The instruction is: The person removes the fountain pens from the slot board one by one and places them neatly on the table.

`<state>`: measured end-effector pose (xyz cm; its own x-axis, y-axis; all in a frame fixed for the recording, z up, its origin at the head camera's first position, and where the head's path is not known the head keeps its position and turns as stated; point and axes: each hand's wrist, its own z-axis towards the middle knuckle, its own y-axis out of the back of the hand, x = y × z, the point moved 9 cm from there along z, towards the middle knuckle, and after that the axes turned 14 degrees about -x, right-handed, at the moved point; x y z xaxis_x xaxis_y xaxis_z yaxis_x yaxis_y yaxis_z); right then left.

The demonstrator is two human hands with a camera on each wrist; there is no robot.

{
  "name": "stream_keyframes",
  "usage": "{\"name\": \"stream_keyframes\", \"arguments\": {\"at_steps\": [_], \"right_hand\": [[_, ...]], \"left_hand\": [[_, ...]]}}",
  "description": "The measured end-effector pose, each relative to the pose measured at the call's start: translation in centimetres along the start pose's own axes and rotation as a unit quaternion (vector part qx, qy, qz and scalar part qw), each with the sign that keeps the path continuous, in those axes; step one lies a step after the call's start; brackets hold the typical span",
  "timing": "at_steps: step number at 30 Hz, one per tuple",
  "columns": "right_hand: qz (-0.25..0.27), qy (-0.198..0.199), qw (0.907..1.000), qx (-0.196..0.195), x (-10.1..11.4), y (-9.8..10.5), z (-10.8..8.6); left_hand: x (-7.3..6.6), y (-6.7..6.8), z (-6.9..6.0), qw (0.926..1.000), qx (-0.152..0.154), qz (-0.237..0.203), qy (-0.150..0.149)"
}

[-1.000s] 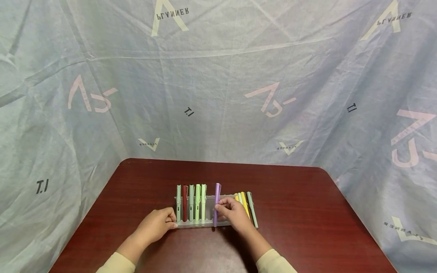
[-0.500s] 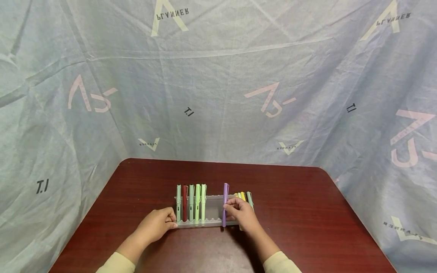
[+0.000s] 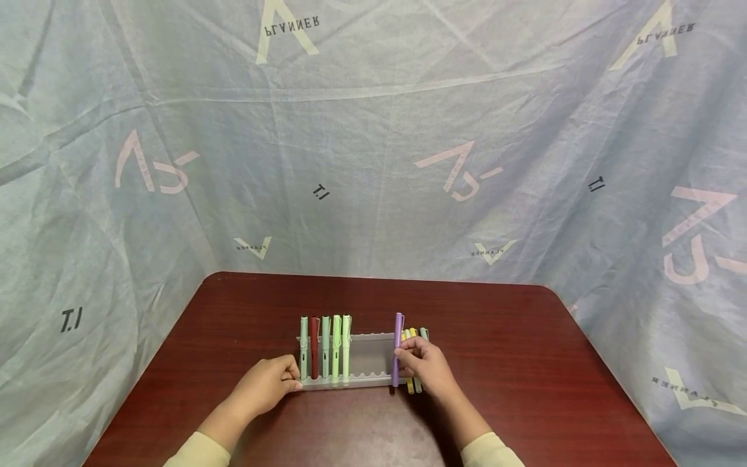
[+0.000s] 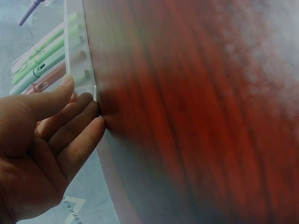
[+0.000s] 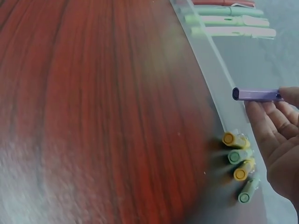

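Observation:
A clear plastic pen rack [image 3: 371, 355] with a notched front edge lies on the table. My left hand [image 3: 265, 384] pinches its left front corner, thumb on top in the left wrist view. Along its left part stand a grey-green pen [image 3: 303, 353], a dark red pen [image 3: 315, 353], another grey-green pen [image 3: 325, 355] and two light green pens [image 3: 336, 344]. Toward the rack's right end, my right hand [image 3: 430, 366] holds a purple pen [image 3: 398, 327] upright between thumb and fingers. The right wrist view shows the purple pen's [image 5: 257, 94] lower end apart from the other pens.
Beside the rack's right end lie several loose pens, among them a yellow pen [image 5: 229, 138] and a green pen [image 5: 245, 196], partly hidden behind my right hand in the head view. The dark red wooden table [image 3: 496, 337] is surrounded by grey printed cloth [image 3: 373, 162].
My right hand has moved to the right along the rack, carrying the purple pen, and now covers more of the loose pens. The left hand stays on the rack's corner.

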<state>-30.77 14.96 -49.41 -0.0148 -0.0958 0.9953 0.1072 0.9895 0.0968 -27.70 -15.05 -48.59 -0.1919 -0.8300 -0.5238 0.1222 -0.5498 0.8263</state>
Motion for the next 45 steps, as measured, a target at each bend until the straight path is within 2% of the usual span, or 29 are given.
{"name": "stream_keyframes", "arguments": {"at_steps": [6, 14, 25, 32, 37, 41, 43, 45], "right_hand": [[-0.008, 0.015, 0.9999, 0.001, -1.2, 1.1, 0.8], [0.002, 0.003, 0.9999, -0.010, -1.9, 3.1, 1.2], [-0.059, -0.020, 0.9976, -0.030, -2.8, 5.2, 1.5], [-0.096, -0.023, 0.9934, -0.058, -3.1, 7.5, 2.2], [-0.134, -0.035, 0.9859, -0.094, -3.9, 9.6, 2.9], [-0.182, -0.036, 0.9769, -0.106, -4.4, 10.3, 3.2], [-0.214, -0.030, 0.9710, -0.104, -4.5, 10.4, 3.3], [-0.259, -0.018, 0.9608, -0.098, -4.5, 10.2, 3.4]], "left_hand": [[0.2, -0.2, -0.1, 1.0000, 0.005, 0.000, 0.006], [0.3, 0.0, -0.1, 1.0000, -0.002, 0.005, -0.002], [0.1, 0.0, -0.1, 0.9999, -0.005, 0.004, -0.009], [0.1, 0.0, 0.0, 1.0000, -0.006, 0.005, -0.004], [0.1, 0.0, 0.1, 1.0000, -0.003, 0.003, -0.003], [0.1, 0.1, 0.1, 1.0000, -0.002, 0.003, -0.002], [0.1, 0.0, 0.1, 1.0000, -0.001, 0.003, -0.001], [0.1, 0.0, 0.0, 1.0000, 0.000, 0.002, 0.000]]}}
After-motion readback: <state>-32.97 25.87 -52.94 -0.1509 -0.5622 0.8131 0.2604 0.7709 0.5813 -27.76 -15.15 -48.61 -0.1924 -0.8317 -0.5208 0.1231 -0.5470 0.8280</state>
